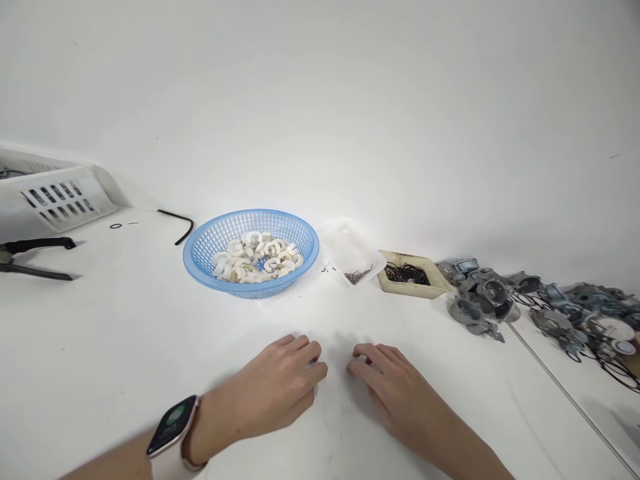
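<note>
My left hand [283, 383] rests palm down on the white tabletop, fingers loosely bent and a small gap beside the thumb. It wears a smartwatch [173, 427] on the wrist and shows nothing held. Across a narrow gap, my right hand [393, 387] also rests on the surface, its fingers curved and slightly apart, with no object visible in it. Beyond both hands stands a blue plastic basket [197, 273] holding many white C-shaped pieces [275, 248]. Beside it, a translucent tray [345, 243] contains small metal pins or screws [358, 275]. The undersides of my fingers are hidden.
A cream tray [435, 287] holds black rings [407, 273]. Grey metal castings [483, 297] and more parts with black rings [575, 320] lie at right. At left are a white slotted crate [95, 193], black-handled pliers [37, 245] and a bent black tube [187, 227].
</note>
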The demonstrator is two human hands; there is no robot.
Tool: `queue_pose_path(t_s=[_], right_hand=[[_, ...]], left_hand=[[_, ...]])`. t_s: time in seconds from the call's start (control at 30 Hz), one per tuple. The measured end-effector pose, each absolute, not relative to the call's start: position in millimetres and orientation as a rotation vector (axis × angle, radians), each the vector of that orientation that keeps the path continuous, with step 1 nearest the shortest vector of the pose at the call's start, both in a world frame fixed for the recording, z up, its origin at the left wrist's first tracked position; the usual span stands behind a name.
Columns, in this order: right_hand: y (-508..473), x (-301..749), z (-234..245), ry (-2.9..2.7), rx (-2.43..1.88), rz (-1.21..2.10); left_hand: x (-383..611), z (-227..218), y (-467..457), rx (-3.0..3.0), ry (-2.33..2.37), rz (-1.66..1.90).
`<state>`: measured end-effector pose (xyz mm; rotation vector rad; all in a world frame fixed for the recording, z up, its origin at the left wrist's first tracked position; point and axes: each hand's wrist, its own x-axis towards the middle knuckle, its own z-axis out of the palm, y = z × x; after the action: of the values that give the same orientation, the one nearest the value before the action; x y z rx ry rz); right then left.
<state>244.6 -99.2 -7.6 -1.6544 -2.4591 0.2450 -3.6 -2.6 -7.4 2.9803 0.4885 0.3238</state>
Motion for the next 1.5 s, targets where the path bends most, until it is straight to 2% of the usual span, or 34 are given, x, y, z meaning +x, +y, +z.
queue_pose_path(t_s=[0.67, 1.5], right_hand=[[-99.5, 241.3, -2.3, -2.448, -1.648, 0.166], [-100.0, 242.0, -3.2, -2.441, -1.669, 0.243]], left_hand=[[-2.8, -5.7, -2.0, 2.962, 0.491, 0.316], [-2.9, -6.1, -1.8, 2.968, 0.477, 0.378]])
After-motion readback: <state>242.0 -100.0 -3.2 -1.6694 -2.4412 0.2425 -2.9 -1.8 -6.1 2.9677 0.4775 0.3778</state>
